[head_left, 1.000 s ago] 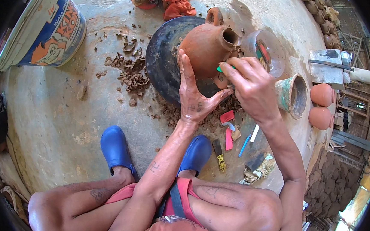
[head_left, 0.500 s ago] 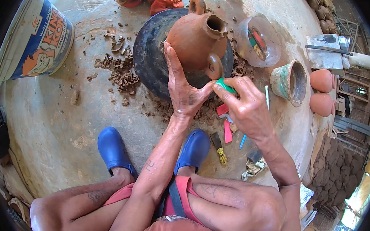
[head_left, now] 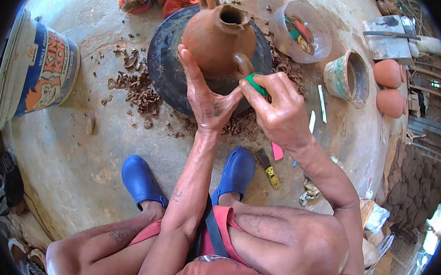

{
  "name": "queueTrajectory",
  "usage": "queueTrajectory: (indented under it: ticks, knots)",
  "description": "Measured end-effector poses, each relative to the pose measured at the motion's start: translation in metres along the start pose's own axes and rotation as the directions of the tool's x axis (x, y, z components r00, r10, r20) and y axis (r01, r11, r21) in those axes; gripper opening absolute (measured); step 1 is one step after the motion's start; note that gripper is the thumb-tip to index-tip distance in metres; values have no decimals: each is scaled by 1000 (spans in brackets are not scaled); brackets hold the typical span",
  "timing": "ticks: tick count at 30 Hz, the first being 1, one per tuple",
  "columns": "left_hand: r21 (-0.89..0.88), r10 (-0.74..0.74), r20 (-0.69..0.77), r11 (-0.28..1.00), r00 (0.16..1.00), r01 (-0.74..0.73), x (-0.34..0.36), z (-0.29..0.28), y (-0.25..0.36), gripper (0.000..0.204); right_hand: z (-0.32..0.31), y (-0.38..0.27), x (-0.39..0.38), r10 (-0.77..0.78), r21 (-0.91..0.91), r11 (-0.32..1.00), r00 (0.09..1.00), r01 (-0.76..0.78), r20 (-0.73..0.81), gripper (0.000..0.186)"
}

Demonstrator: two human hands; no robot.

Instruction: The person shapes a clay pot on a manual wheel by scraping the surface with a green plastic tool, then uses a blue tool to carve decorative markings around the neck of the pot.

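A reddish-brown clay jug (head_left: 218, 41) with loop handles and a rough-rimmed mouth stands on a round black turntable (head_left: 163, 65), tilted toward the right. My left hand (head_left: 209, 105) rests against the jug's near side, fingers stretched out, its thumb reaching toward my right hand. Between the fingertips and thumb of my right hand (head_left: 282, 110) is a small green scraper (head_left: 255, 84), pinched just below the jug's near handle (head_left: 243, 64). My left thumb tip meets the scraper's edge. How the scraper touches the clay is hidden behind my fingers.
Clay shavings (head_left: 140, 92) litter the floor around the turntable. A clear plastic bowl (head_left: 319, 31) of tools and a stained pot (head_left: 336, 78) stand right, a paint bucket (head_left: 60, 72) left. A yellow-handled putty knife (head_left: 267, 169) and pink strip (head_left: 277, 151) lie near my blue clogs (head_left: 235, 172).
The view has shifted a little. On the turntable the jug has moved slightly away and to the left, and both hands have gone with it. My right hand still pinches the green scraper.
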State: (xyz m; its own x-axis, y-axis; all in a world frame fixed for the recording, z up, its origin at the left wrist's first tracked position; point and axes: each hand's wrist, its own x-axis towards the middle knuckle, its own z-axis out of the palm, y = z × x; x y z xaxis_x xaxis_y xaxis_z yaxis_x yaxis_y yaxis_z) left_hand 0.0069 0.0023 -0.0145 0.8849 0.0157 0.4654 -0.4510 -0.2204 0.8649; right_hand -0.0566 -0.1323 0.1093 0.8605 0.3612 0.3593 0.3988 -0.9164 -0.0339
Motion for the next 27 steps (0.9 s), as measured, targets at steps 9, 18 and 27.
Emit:
queueTrajectory:
  ticks: [9,18,27]
  knots:
    - [131,191,128,969,973,-207,-17,-16,-20,132,42,5,-46,147,303,947,984,-109,-104,34]
    - [163,-62,450,986,891,-14,-65,-49,-6,28,76,-11,-81,976,920,-18,193,-391,101,24]
    - [49,-25,500,999,865,0,-7,-65,26,29,111,-4,-43,914,873,-34,339,-487,225,21]
